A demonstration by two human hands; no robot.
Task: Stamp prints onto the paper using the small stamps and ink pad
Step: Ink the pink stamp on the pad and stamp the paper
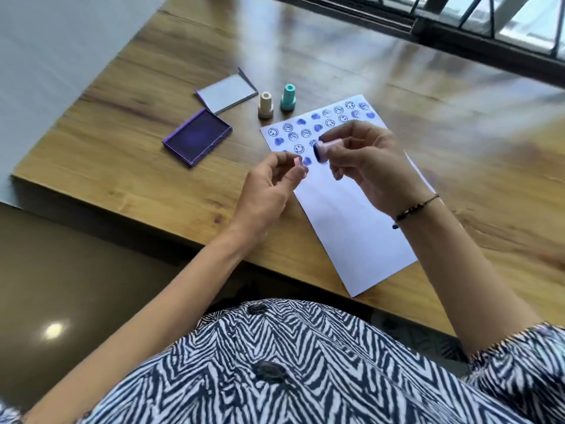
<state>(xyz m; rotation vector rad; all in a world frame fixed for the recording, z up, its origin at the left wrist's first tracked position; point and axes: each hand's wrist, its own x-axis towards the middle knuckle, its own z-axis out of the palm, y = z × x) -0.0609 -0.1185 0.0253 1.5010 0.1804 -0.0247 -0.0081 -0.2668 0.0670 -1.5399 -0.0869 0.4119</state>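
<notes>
A white paper [351, 215] lies on the wooden table, its far half covered with blue smiley and heart prints. My right hand [363, 169] holds a small pink stamp [325, 148] sideways above the paper, its inked face turned left. My left hand [269, 185] pinches a small pale pink piece [298, 163], perhaps the stamp's cap, just left of the stamp. The open purple ink pad [197, 136] sits to the left, with its lid [227, 92] behind it. A cream stamp [265, 104] and a teal stamp [288, 97] stand upright beyond the paper.
The wooden table [122, 142] has its near edge running diagonally in front of me. A dark window frame [458, 29] lies beyond the far side. My right wrist wears a beaded bracelet [415, 208].
</notes>
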